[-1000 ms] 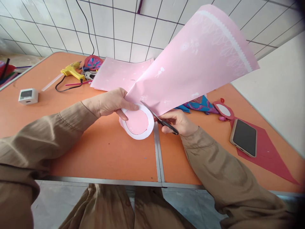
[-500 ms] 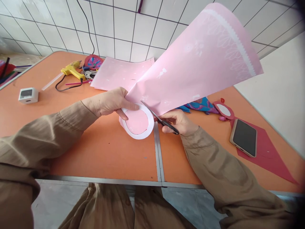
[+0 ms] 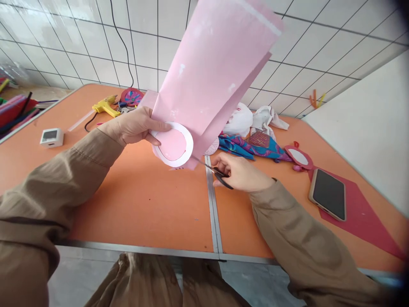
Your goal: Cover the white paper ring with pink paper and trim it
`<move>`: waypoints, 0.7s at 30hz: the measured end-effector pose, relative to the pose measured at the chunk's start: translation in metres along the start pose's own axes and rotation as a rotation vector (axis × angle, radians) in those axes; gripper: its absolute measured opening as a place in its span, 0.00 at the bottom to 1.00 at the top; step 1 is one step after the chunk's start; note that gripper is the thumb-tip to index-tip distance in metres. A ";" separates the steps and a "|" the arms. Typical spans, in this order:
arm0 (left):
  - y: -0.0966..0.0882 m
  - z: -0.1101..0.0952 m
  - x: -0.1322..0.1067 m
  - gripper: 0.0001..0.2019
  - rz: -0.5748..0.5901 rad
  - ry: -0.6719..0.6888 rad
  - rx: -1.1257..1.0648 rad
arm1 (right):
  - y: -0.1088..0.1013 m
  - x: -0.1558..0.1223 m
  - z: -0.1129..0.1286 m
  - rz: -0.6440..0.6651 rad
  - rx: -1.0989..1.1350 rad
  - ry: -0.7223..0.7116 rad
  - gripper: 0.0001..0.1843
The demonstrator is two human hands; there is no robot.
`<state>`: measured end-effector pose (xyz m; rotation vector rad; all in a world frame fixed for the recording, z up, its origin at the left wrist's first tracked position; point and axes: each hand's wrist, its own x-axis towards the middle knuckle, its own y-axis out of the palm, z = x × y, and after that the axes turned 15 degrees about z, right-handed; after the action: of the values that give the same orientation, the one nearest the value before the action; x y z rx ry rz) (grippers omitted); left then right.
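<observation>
My left hand (image 3: 140, 126) pinches a white paper ring (image 3: 189, 144) against a large sheet of pink paper (image 3: 204, 72), thumb on top of the ring. Pink shows through the ring's middle. The sheet rises from the hand toward the tiled wall, partly curled over. In my right hand (image 3: 234, 170) is a pair of black-handled scissors (image 3: 220, 175), its blades pointing left toward the ring's lower right edge. Whether the blades touch the paper I cannot tell. The fingers are closed around the handles.
On the orange table (image 3: 143, 204) lie a yellow glue gun (image 3: 107, 105) and a small white box (image 3: 51, 137) at left. To the right are blue patterned cloth (image 3: 255, 150), a red-rimmed oval piece (image 3: 298, 157), and a phone (image 3: 329, 194) on red paper (image 3: 364, 209). White cloth (image 3: 239, 121) lies behind.
The pink sheet has swung left and more upright, and the ring has moved left and up with my left hand. The scissors have shifted slightly down, away from the cut by the ring's upper right.
</observation>
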<state>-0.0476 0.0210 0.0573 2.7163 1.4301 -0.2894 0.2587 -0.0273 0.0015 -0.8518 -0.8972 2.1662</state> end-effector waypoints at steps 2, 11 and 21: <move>-0.002 -0.002 -0.002 0.17 -0.018 0.021 -0.016 | 0.005 0.002 0.010 -0.025 -0.229 0.088 0.20; 0.001 -0.003 -0.002 0.17 0.021 0.028 -0.059 | 0.013 0.006 0.030 -0.037 -0.409 0.165 0.13; 0.005 -0.001 -0.001 0.18 0.044 0.076 -0.075 | 0.008 0.017 0.011 0.209 0.078 -0.025 0.12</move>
<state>-0.0439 0.0178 0.0579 2.7217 1.3683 -0.1289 0.2382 -0.0227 -0.0037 -0.9166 -0.7582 2.3789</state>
